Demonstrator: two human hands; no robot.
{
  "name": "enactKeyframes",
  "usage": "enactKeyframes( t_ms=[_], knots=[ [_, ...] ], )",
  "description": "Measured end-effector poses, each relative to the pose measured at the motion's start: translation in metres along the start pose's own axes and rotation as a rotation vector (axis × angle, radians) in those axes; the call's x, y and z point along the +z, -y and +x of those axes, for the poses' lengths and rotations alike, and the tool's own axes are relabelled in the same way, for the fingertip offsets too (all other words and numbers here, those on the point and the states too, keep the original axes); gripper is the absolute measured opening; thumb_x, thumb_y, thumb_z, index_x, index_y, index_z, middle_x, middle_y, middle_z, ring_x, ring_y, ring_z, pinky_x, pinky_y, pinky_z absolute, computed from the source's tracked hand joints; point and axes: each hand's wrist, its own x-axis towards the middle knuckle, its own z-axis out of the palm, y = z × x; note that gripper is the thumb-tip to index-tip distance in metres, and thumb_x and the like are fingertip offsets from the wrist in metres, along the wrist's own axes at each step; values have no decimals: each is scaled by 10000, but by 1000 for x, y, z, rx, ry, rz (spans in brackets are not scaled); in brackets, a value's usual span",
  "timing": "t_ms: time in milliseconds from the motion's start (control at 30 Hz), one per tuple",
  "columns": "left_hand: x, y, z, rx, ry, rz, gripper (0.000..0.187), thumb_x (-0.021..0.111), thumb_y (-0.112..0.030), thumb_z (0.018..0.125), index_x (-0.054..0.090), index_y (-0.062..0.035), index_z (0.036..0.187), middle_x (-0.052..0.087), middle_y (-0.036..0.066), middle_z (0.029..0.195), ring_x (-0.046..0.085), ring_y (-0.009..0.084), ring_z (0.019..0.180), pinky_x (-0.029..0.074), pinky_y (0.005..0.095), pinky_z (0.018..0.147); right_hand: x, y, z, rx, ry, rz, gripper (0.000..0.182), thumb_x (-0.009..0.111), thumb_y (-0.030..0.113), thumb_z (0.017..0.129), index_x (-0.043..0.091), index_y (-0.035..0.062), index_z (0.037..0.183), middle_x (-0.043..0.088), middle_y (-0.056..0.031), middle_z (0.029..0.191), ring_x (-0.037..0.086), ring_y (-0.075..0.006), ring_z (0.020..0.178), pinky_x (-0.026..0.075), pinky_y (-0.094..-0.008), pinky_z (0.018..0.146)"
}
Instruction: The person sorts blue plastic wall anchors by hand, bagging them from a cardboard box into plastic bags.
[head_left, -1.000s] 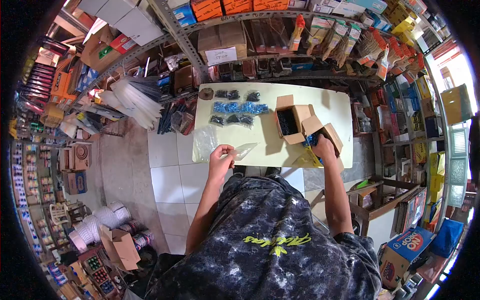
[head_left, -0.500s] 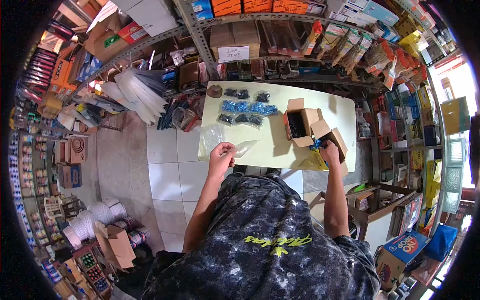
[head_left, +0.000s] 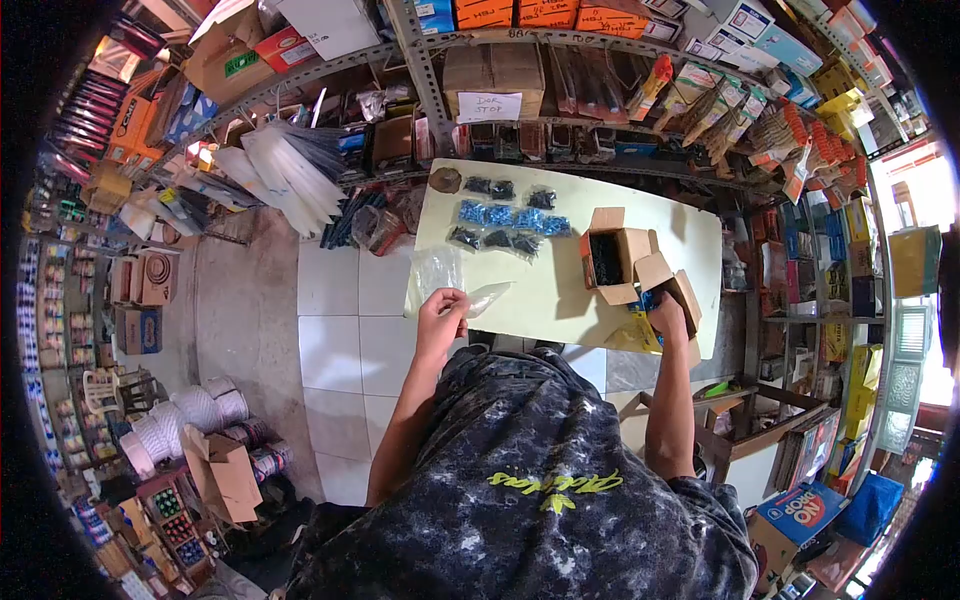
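Observation:
My left hand [head_left: 441, 313] pinches the mouth of a small clear plastic bag [head_left: 487, 296] above the near edge of a cream table [head_left: 560, 200]. More clear bags [head_left: 433, 271] lie flat beside it. My right hand [head_left: 667, 315] reaches into an open cardboard box [head_left: 677, 283] at the table's right corner, fingers hidden among blue pieces inside. A second open box [head_left: 613, 262] holding dark small parts stands just left of it. Rows of filled packets [head_left: 505, 222], blue and dark, lie at the table's far left.
Metal shelving [head_left: 430, 60] crowded with boxes and hardware runs behind the table. A box labelled with a paper sign [head_left: 490, 106] sits above it. Shelves of goods stand at right. Cartons and rope coils [head_left: 215, 445] lie on the floor at left.
My right hand stays in the right box, now sunk slightly deeper. The left hand keeps the clear bag. The view has shifted a little as my head moved.

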Motion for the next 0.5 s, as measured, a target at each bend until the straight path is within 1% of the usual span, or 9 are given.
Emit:
enactKeyframes(
  t_ms=[67, 133, 167, 233, 300, 367, 400, 467, 500],
  knots=[
    [2, -1, 1, -1, -1, 19, 104, 645, -64, 879, 599, -34, 968, 572, 23, 816, 525, 72, 533, 428, 223, 450, -5, 3, 3, -5, 23, 12, 361, 644, 219, 763, 644, -6, 1045, 648, -290, 1020, 617, -437, 1010, 499, -489, 847],
    [3, -1, 3, -11, -4, 28, 103, 651, -76, 883, 600, -43, 966, 570, 20, 820, 526, 71, 544, 428, 222, 452, -9, 8, 6, 84, 131, -70, 331, 627, 208, 764, 665, -30, 992, 640, -308, 1007, 614, -448, 1004, 496, -495, 856],
    [3, -1, 4, -11, -6, 27, 103, 651, -76, 883, 600, -43, 966, 570, 20, 820, 526, 71, 544, 428, 222, 452, -7, 7, 5, 82, 132, -71, 331, 627, 208, 764, 665, -30, 992, 640, -308, 1007, 614, -448, 1004, 496, -495, 856],
    [3, -4, 3, -18, -17, 29, 96, 642, -73, 883, 600, -51, 967, 568, 15, 822, 527, 69, 554, 430, 223, 457, -3, 8, 0, 59, 16, -9, 333, 632, 220, 767, 677, -39, 972, 639, -310, 1000, 614, -455, 992, 500, -492, 847],
    [2, -5, 3, -17, -22, 32, 95, 638, -70, 882, 600, -53, 967, 566, 13, 823, 525, 67, 558, 430, 223, 459, 2, 4, -5, 75, -22, 23, 336, 668, 218, 774, 680, -27, 1004, 653, -293, 989, 630, -440, 980, 510, -474, 832],
    [1, -5, 4, -17, -24, 35, 94, 634, -68, 881, 600, -55, 968, 565, 12, 823, 523, 66, 563, 430, 223, 462, 15, -10, -9, 18, -236, 123, 308, 701, 198, 767, 687, 10, 1010, 679, -246, 896, 669, -391, 861, 521, -433, 764],
    [0, -4, 4, -20, -28, 38, 97, 631, -66, 878, 600, -56, 970, 563, 9, 820, 522, 65, 567, 430, 222, 463, 15, -8, -13, 18, -234, 122, 308, 701, 198, 767, 687, 10, 1010, 679, -246, 896, 669, -391, 861, 521, -433, 764],
    [-1, -3, 5, -27, -31, 42, 100, 629, -63, 876, 599, -57, 971, 562, 7, 818, 521, 65, 572, 430, 221, 465, 16, -2, -22, 109, -352, 292, 274, 730, 203, 800, 695, 37, 1016, 692, -182, 825, 676, -305, 758, 515, -379, 720],
    [-2, -2, 6, -21, -19, 62, 104, 623, -67, 883, 595, -63, 984, 568, 4, 818, 521, 63, 572, 432, 222, 464, 16, 0, -25, 113, -354, 293, 274, 730, 203, 800, 695, 37, 1016, 692, -182, 825, 676, -305, 758, 515, -379, 720]
  ],
)
